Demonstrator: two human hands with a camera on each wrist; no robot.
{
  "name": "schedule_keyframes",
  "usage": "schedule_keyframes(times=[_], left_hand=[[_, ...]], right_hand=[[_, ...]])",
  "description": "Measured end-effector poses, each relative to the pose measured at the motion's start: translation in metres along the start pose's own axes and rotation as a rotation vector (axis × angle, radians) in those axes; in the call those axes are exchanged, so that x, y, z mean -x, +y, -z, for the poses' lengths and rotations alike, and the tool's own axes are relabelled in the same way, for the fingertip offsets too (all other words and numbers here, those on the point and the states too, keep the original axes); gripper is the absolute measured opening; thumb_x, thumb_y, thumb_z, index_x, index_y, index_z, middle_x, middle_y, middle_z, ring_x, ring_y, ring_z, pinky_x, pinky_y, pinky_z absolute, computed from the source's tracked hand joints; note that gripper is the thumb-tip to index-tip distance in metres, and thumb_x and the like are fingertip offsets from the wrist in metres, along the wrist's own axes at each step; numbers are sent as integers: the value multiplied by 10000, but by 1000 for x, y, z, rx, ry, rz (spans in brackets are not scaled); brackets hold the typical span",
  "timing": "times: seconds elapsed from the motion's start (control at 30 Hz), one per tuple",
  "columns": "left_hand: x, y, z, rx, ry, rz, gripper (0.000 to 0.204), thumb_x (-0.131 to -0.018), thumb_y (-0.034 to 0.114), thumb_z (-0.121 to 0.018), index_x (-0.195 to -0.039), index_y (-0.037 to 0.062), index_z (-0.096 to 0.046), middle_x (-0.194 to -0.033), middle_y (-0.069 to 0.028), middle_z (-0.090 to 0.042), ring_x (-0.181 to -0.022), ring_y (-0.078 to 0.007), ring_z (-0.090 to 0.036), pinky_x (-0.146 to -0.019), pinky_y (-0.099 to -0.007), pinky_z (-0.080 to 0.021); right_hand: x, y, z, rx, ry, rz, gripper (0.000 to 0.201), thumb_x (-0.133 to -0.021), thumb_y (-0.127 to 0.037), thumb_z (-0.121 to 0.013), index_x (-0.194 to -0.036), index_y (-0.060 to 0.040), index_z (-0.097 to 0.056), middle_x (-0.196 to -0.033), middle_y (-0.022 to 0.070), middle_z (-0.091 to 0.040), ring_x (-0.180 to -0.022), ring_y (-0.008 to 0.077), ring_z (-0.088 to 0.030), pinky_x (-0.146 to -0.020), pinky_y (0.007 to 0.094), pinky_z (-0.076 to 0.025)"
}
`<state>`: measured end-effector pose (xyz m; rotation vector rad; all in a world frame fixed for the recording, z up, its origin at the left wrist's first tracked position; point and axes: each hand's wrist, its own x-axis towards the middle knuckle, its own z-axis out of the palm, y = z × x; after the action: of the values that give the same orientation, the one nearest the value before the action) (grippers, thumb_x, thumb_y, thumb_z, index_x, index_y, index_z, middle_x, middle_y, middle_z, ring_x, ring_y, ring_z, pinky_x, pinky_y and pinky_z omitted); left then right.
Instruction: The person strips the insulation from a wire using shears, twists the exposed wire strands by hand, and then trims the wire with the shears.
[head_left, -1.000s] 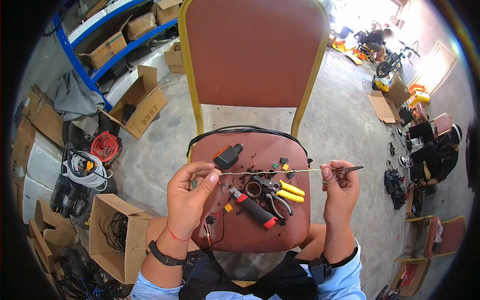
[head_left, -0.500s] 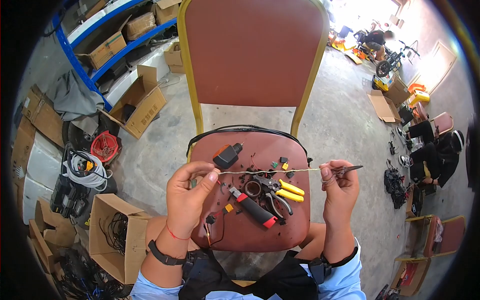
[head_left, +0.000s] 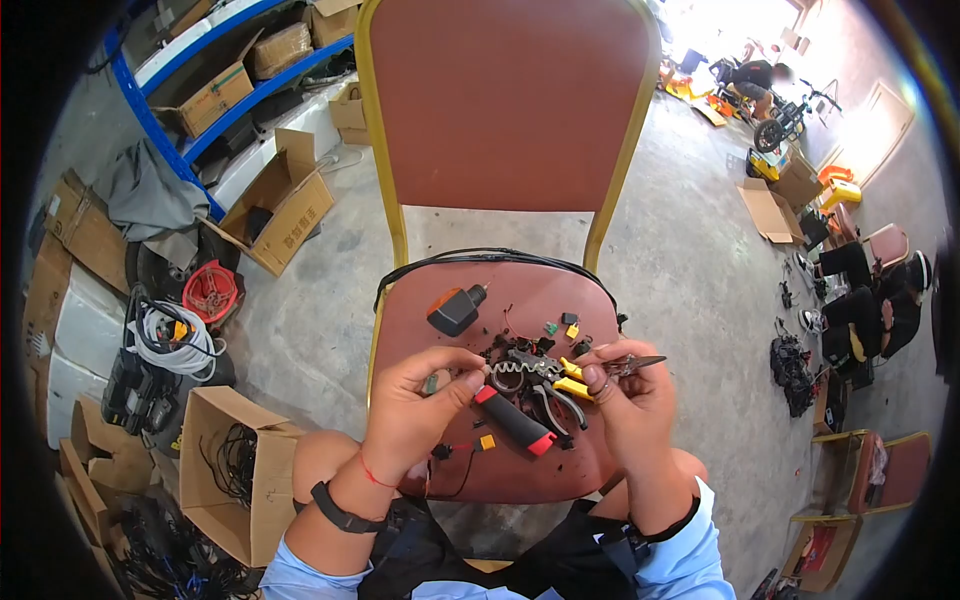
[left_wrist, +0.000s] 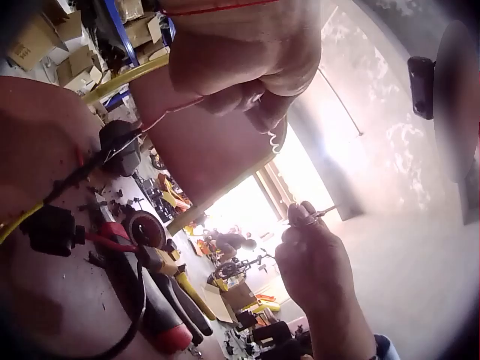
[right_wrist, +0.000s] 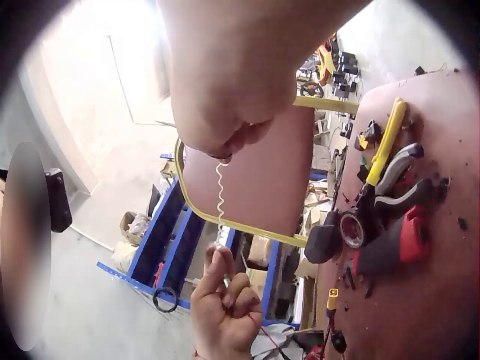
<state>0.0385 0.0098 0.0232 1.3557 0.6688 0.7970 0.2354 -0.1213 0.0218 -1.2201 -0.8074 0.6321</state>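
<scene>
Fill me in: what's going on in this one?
Someone's left hand and right hand hold a thin wire between them, above a chair seat. The wire is wavy, not pulled straight. The right hand also holds a pointed tool. A red-and-black tool, yellow-handled pliers and a tape roll lie on the seat.

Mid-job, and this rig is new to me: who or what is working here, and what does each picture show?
No machine: a person's bare left hand and right hand do the work. One picture looks down from the head; the other two look from each wrist, so they appear tilted. On the seat lie yellow-handled pliers, a red-and-black tool and small parts. A thin, wavy wire is held between the hands; the right also grips a pointed tool.
</scene>
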Motion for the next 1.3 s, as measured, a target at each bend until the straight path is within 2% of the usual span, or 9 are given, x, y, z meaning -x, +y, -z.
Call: schedule_keyframes(times=[0.1,0.3,0.5,0.6,0.8,0.9,1.0,1.1,1.3], left_hand=[[3,4,2,-67,-60,109,166,-941,2,-724,-1106,2,-710,-1025,-49,-731,-967,-104,-653,-859,-247,-519],[4,2,-6,27,-69,130,177,-942,32,-741,-1116,17,-711,-1031,-36,-725,-919,-80,-642,-830,-220,-521],[5,-3,-2,-42,-133,147,211,-972,93,-731,-1176,39,-715,-966,14,-691,-768,-18,-569,-656,-188,-488],[5,-2,-1,-71,-141,212,227,-976,104,-729,-1193,40,-713,-1055,-16,-706,-812,-35,-591,-705,-202,-511],[4,0,-5,101,-192,191,276,-979,113,-724,-1238,19,-702,-1113,-41,-703,-916,-66,-629,-810,-222,-524],[3,2,-7,186,-222,250,290,-981,121,-721,-1248,9,-696,-1146,-57,-704,-999,-104,-645,-876,-248,-527],[2,-4,-4,104,-271,245,318,-977,98,-718,-1269,-14,-664,-1161,-81,-710,-1064,-135,-672,-899,-263,-535],[3,-2,-6,102,-264,252,300,-980,99,-715,-1255,-12,-672,-1164,-78,-713,-1051,-130,-672,-894,-259,-537],[5,-2,-8,114,-189,217,251,-975,97,-724,-1204,-2,-694,-1016,-28,-704,-935,-92,-647,-802,-223,-515]], right_hand=[[2,1,-5,-76,-54,-75,220,-974,25,-674,-1168,-24,-582,-1071,83,-703,-949,118,-669,-806,257,-549],[5,1,-19,-83,-96,-162,203,-975,24,-674,-1156,-20,-593,-1073,72,-703,-931,107,-663,-783,241,-550],[3,0,-28,-52,-141,-106,211,-978,11,-677,-1169,-13,-590,-1058,75,-708,-933,109,-670,-804,250,-563],[3,2,-30,-93,-159,-98,208,-982,14,-670,-1171,-7,-587,-1060,77,-709,-937,110,-673,-808,250,-566],[3,3,-31,-132,-183,-82,211,-988,31,-651,-1182,-2,-575,-1082,100,-707,-965,125,-679,-833,263,-575],[3,2,-31,-141,-178,-78,216,-988,34,-649,-1186,-2,-571,-1091,108,-705,-986,141,-684,-848,269,-576],[3,3,-30,-146,-184,-86,221,-987,35,-649,-1190,1,-569,-1096,113,-705,-1002,150,-688,-863,275,-577],[3,4,-29,-135,-187,-96,222,-987,34,-649,-1192,5,-567,-1100,114,-707,-1008,151,-689,-868,278,-579],[3,2,-31,-116,-194,-97,230,-987,24,-653,-1199,9,-565,-1127,123,-710,-1023,153,-690,-877,284,-585]])
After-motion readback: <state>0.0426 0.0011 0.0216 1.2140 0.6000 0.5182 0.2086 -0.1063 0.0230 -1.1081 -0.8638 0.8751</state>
